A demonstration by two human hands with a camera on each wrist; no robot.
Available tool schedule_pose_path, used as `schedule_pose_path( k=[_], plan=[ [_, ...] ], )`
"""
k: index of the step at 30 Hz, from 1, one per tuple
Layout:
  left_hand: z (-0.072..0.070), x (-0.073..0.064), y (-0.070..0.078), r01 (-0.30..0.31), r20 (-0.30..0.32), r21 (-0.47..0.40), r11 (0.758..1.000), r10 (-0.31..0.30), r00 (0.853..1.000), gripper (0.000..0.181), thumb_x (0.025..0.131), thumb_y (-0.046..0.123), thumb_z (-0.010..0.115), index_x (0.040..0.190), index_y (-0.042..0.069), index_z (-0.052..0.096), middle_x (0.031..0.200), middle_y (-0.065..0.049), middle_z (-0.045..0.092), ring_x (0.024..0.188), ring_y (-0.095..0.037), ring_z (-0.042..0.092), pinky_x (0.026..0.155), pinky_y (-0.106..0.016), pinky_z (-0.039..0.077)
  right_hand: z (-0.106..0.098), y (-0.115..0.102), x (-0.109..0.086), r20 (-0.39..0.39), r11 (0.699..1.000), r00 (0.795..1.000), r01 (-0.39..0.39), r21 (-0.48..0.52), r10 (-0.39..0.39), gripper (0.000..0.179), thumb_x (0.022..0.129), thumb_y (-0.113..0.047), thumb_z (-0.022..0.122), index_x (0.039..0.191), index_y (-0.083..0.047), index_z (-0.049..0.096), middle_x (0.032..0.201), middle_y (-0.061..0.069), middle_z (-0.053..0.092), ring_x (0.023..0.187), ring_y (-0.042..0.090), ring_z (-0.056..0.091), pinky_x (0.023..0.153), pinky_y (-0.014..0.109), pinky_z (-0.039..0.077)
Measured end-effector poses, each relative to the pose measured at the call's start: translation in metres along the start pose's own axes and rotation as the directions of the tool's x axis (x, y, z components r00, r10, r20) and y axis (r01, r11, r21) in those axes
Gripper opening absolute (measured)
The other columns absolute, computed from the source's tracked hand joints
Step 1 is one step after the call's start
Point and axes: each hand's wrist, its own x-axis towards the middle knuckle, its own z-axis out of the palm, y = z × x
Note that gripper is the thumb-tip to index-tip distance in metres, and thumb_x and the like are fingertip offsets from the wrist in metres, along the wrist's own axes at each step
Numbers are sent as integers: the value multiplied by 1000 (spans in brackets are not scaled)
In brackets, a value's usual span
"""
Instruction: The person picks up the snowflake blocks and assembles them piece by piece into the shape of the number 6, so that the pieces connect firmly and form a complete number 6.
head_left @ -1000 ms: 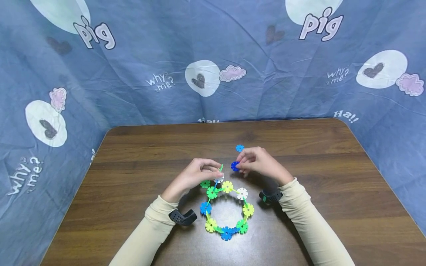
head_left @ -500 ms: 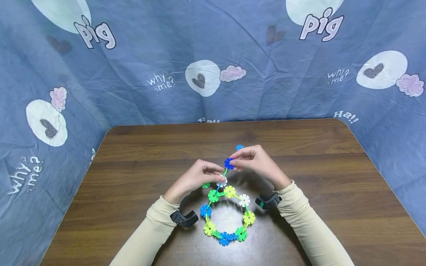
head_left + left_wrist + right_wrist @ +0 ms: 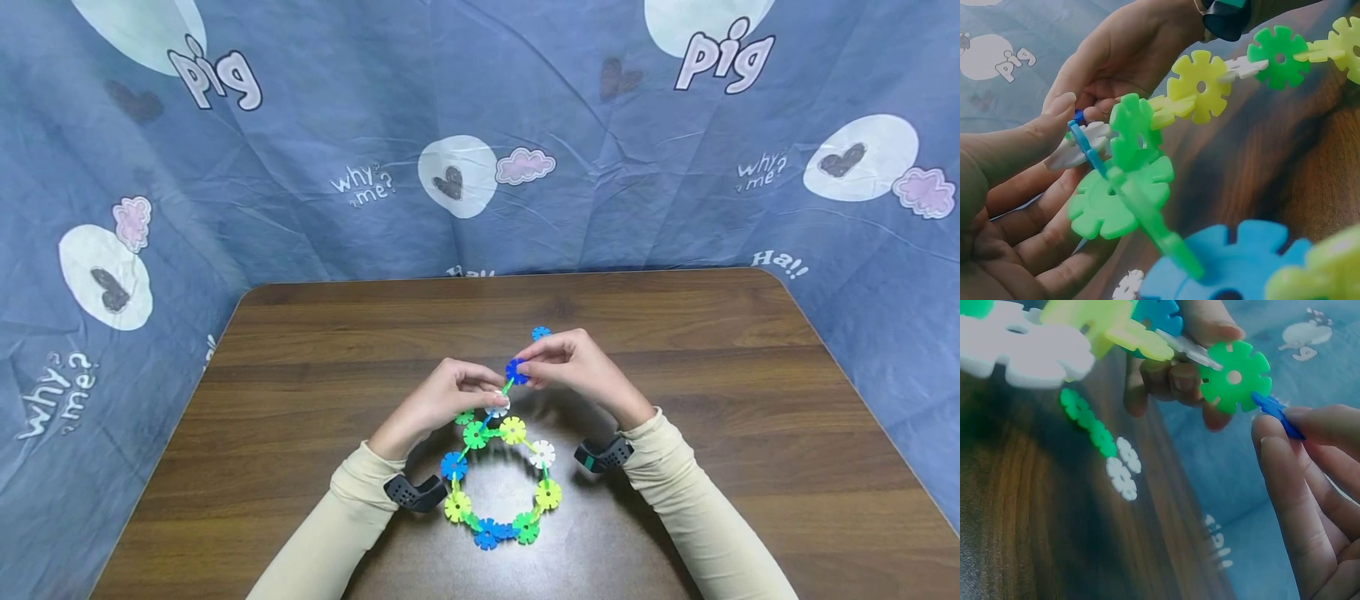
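Note:
A ring of notched, flower-shaped plastic discs in green, yellow, white and blue hangs in front of the person; one yellow disc (image 3: pixel 548 494) sits on its right side. From the ring's upper left a short branch rises, where the left hand (image 3: pixel 441 407) pinches a white disc (image 3: pixel 1079 147) between thumb and fingers. Beyond that white piece stands a green disc (image 3: pixel 1235 376). A dark blue disc (image 3: pixel 1282 419) meets this green disc edge to edge at a slot. The right hand (image 3: pixel 587 373) pinches the dark blue disc with thumb and index finger.
A loose light blue disc (image 3: pixel 540 332) lies behind the right hand on the wooden table (image 3: pixel 300 367). Several green discs (image 3: pixel 1088 422) and white discs (image 3: pixel 1122 478) lie on the tabletop beneath the ring. A printed blue cloth (image 3: pixel 480 233) hangs behind the table.
The right hand has carried the dark blue disc leftward from apart to the green disc's edge. The ring dipped, then swung left, while the left hand shifted slightly right.

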Motion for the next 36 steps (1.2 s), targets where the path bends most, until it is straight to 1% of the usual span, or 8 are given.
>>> schedule_pose_path(
  k=[7,11,16,21,25,29,33,36],
  plan=[
    [-2,-1,-1,-15,-12,-23,1000,15,1000,33,94,8,75,120,-10,70,108,-25,77,93,-22,79,90,-39,63,5,0,2,3,1000,1000,-7,26,7,16,95,-7,74,106,4,77,91,15,79,80,32,78,80,57,62],
    [-4,-1,-2,-19,-11,-36,999,19,1000,31,93,5,75,119,-10,71,110,-27,76,92,-21,79,90,-43,63,8,0,3,14,999,1000,-17,41,17,18,95,-7,73,108,6,76,91,15,80,79,25,78,81,55,62],
    [-8,-2,0,-11,32,2,1000,11,999,33,93,10,76,118,-10,70,103,-21,78,86,-10,76,86,-38,64,11,0,3,23,1000,1000,-9,27,9,18,96,-7,73,110,4,76,94,16,80,81,30,78,82,56,62],
    [-16,-4,3,27,85,83,996,-34,996,30,94,20,77,114,-2,73,102,-10,79,88,-10,74,87,-36,61,16,2,5,77,1000,997,20,-3,-20,19,97,-8,72,112,1,77,98,16,79,83,41,76,80,53,63],
    [-20,-4,2,38,72,76,996,-44,996,23,99,22,71,110,2,76,102,-8,77,90,-14,73,89,-35,62,21,5,7,136,1000,991,18,-12,-17,23,99,-8,69,118,2,75,97,16,79,82,40,75,78,50,64],
    [-21,-2,-1,29,78,18,999,-30,996,23,103,17,65,106,-4,73,96,-7,74,87,-15,72,85,-37,64,23,8,8,164,1000,986,18,-7,-16,27,101,-11,66,125,1,71,100,17,79,86,46,74,77,50,64],
    [-24,-3,1,51,50,2,999,-51,997,21,102,14,65,101,-6,71,90,-12,73,80,-14,70,80,-38,65,22,15,12,139,999,990,40,-33,-35,31,105,-13,61,128,5,68,101,21,77,85,44,74,73,48,65],
    [-27,-5,2,74,16,18,997,-75,997,20,102,15,65,100,-5,71,90,-16,73,77,-13,70,78,-36,65,24,23,19,104,990,994,33,-140,-19,30,104,-14,62,125,5,69,97,21,76,77,33,75,68,42,65]
  ],
)
